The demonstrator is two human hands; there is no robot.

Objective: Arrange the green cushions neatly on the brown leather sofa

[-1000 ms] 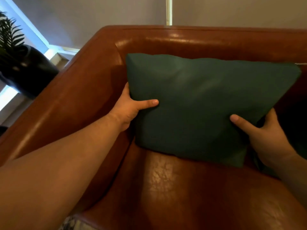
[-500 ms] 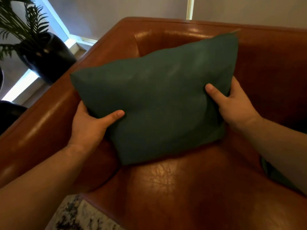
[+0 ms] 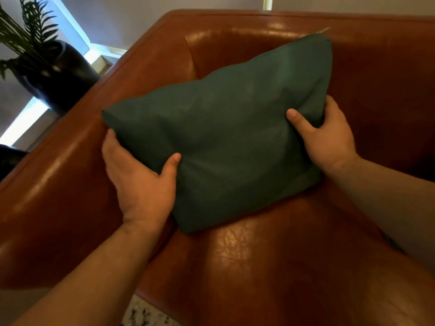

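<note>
Head view: A person leans over the corner of a brown leather sofa (image 3: 259, 267), holding a green cushion (image 3: 226, 142) in both hands. The left hand (image 3: 141, 182) clasps the cushion's lower left edge on the side nearest the sofa's arm. Its thumb lies across the front face and its fingers are tucked out of sight behind. The right hand (image 3: 327, 140) grips the opposite edge on the side toward the sofa's back, with the thumb dug into the fabric and the fingers curled round the rim.

A second ago the cushion stood square against the sofa's back, its bottom edge on the seat. Now it is tipped at a slant. One corner, tipped with a small zip pull (image 3: 323, 30), points up at the top of the sofa's back. The opposite corner reaches out over the sofa's arm, and the lowest corner hangs at the seat. Whether that corner touches the leather cannot be told. The grip looks unchanged on both sides.

The turn suggests the cushion is being re-angled for the sofa's corner, so it is not yet placed. Beyond the sofa's arm stands a potted plant (image 3: 54, 74), and a speckled rug (image 3: 146, 314) shows below the sofa's front edge.
</note>
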